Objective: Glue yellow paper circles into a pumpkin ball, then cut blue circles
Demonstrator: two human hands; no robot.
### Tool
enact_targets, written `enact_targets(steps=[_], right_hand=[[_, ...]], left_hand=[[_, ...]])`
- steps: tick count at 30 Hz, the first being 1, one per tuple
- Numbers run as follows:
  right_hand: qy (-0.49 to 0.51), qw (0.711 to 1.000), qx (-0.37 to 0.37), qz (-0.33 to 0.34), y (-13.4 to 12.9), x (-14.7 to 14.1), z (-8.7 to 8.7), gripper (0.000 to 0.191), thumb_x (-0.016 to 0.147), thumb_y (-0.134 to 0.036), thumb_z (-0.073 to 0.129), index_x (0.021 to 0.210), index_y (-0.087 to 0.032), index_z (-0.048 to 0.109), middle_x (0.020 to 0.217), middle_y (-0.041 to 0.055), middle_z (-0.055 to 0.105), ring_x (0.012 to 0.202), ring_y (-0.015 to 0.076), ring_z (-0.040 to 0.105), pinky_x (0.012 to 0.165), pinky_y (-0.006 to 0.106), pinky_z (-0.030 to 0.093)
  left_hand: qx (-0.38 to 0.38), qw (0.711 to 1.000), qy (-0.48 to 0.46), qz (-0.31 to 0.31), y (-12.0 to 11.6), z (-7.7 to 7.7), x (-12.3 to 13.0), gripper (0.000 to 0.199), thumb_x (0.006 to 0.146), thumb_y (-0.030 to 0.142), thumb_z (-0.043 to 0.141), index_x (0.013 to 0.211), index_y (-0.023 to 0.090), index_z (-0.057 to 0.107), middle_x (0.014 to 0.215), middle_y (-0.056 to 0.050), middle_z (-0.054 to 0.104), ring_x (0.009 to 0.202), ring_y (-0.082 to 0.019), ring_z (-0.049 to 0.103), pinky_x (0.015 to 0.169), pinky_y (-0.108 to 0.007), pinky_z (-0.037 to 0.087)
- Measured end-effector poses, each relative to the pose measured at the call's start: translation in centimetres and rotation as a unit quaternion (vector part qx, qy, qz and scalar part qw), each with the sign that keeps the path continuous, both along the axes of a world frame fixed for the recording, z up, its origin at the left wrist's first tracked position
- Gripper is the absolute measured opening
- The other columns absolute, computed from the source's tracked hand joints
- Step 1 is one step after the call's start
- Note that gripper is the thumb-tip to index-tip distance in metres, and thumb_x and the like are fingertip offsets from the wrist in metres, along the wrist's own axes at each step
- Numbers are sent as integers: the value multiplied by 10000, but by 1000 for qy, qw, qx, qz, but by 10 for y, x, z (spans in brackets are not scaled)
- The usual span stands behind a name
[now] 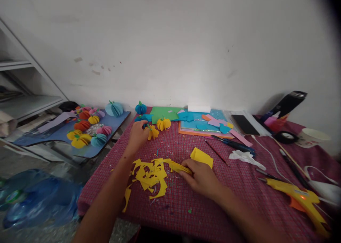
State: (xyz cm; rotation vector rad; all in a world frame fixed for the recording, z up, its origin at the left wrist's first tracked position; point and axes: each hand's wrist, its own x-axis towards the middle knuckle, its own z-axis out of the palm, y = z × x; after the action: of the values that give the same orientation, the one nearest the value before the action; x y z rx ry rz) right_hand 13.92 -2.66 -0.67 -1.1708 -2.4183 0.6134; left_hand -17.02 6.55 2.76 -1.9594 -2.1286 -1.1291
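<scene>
My right hand (pixel 201 175) is closed around a thin stack of cut yellow paper pieces (pixel 177 166), low over the table. Right behind that hand lies a folded yellow paper sheet (pixel 202 157). Farther back at the left, my left hand (pixel 137 134) has its fingers bent together beside a yellow paper pumpkin (pixel 152 132). Something small and dark blue shows at those fingertips, too little of it to name. A second yellow paper pumpkin (pixel 163 124) stands just beyond. Curved yellow paper scraps (pixel 150 177) are heaped between my forearms.
Finished paper pumpkins crowd a blue side table (pixel 98 152) at left. Coloured paper sheets (pixel 183 129) lie at the back. To the right are a pencil (pixel 217 152), a blue-handled tool (pixel 237 145), a phone (pixel 245 124), a paper cup (pixel 311 137) and a yellow glue gun (pixel 295 193) with its light on.
</scene>
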Motion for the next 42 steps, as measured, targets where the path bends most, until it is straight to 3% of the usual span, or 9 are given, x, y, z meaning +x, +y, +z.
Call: enact_targets(steps=[5, 15, 19, 25, 28, 31, 34, 36, 42], right_hand=[[-16, 1000, 2, 7, 2, 3, -3, 202, 963, -364, 531, 1030, -206, 638, 953, 59, 710, 873, 212, 655, 747, 297, 418], [-14, 1000, 5, 7, 5, 2, -6, 187, 982, -275, 473, 947, -200, 640, 918, 43, 701, 838, 184, 647, 744, 280, 428], [-22, 1000, 16, 10, 5, 3, -7, 184, 978, -285, 485, 919, -196, 634, 901, 45, 695, 818, 182, 638, 730, 277, 420], [21, 1000, 7, -5, 3, 1, -5, 175, 973, -272, 476, 900, -205, 619, 894, 40, 695, 806, 177, 633, 713, 274, 416], [39, 997, 21, -55, 6, 4, -5, 193, 965, -289, 483, 852, -207, 615, 846, 38, 694, 761, 180, 625, 677, 283, 392], [52, 993, 46, -100, 13, 9, -8, 227, 954, -315, 493, 786, -206, 600, 752, 27, 665, 677, 173, 586, 632, 290, 355], [94, 987, 44, -121, 19, 12, -11, 249, 953, -343, 501, 764, -206, 587, 704, 9, 631, 633, 158, 555, 605, 280, 341], [124, 983, 35, -128, 21, 11, -11, 257, 952, -357, 507, 758, -207, 583, 699, 1, 619, 626, 151, 545, 593, 272, 341], [145, 983, -6, -114, 19, 5, -4, 235, 950, -369, 533, 803, -200, 606, 716, -4, 626, 642, 148, 550, 600, 264, 366]], left_hand=[[-55, 997, 6, -53, 13, -5, -5, 375, 782, 145, 530, 1082, 152, 755, 1140, -99, 736, 1059, -251, 659, 975, -351, 487], [-78, 995, 29, -50, 11, -9, -7, 326, 853, 184, 490, 1033, 172, 762, 1044, -97, 757, 955, -236, 682, 881, -321, 502], [-45, 998, 36, -35, 8, -7, -7, 326, 855, 158, 479, 1038, 160, 749, 1096, -104, 736, 1039, -248, 651, 956, -355, 485], [14, 993, -22, -115, -11, 8, 33, 267, 862, 145, 512, 1027, 165, 721, 1103, -109, 711, 1077, -256, 623, 1014, -420, 464], [-59, 952, -189, -232, -30, 10, 75, 225, 887, 240, 567, 1052, 181, 707, 1052, -74, 723, 985, -222, 658, 937, -392, 509], [-162, 853, -345, -356, -44, 1, 109, 336, 867, 321, 643, 1171, 177, 654, 1127, -91, 695, 1009, -206, 652, 885, -343, 515], [-232, 779, -405, -419, -47, -13, 120, 549, 759, 293, 761, 1267, 174, 588, 1030, -62, 671, 863, -160, 643, 762, -281, 501], [-240, 768, -416, -424, -46, -22, 118, 526, 741, 284, 772, 1227, 165, 608, 954, -34, 652, 789, -134, 616, 716, -258, 476], [-227, 817, -367, -382, -51, -36, 118, 223, 842, 273, 642, 1026, 154, 686, 926, -32, 672, 822, -152, 598, 750, -262, 451]])
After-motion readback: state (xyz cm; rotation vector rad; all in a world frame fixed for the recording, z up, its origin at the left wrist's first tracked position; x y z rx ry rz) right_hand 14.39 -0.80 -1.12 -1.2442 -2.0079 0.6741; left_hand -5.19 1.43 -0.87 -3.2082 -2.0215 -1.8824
